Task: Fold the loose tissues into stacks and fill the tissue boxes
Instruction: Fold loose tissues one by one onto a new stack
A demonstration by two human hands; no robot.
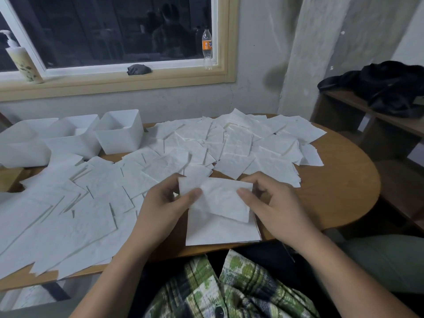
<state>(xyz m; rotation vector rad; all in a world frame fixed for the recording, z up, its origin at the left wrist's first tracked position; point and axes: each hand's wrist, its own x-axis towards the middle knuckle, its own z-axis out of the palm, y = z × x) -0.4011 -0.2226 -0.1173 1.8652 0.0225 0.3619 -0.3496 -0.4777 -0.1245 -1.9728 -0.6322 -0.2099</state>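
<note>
The left hand (165, 203) and right hand (273, 203) pinch one thin white paper tissue (220, 198) over a small white stack (220, 230). Loose white tissues (91, 191) cover the brown wooden table (332, 191). The white plastic boxes (119, 134) look nearly empty, so most work is left.

- held tissue (220, 198): thin white paper, matt, faint crinkle seen.
- loose tissues (96, 203): same matt paper, lightly creased.
- 3 tissue boxes (121, 141): white plastic, smooth, matt to satin.
- table (332, 184): wood-look top, smooth, low sheen noted.
- bottle (207, 49): clear plastic, glossy.
- window frame (227, 42): tan, smooth, looks painted.
- wall (259, 65): rough plaster, matt, streaked.
- black cloth (390, 88): soft fabric, matt.
- shirt (241, 288): woven plaid cloth, coarse texture.
</note>
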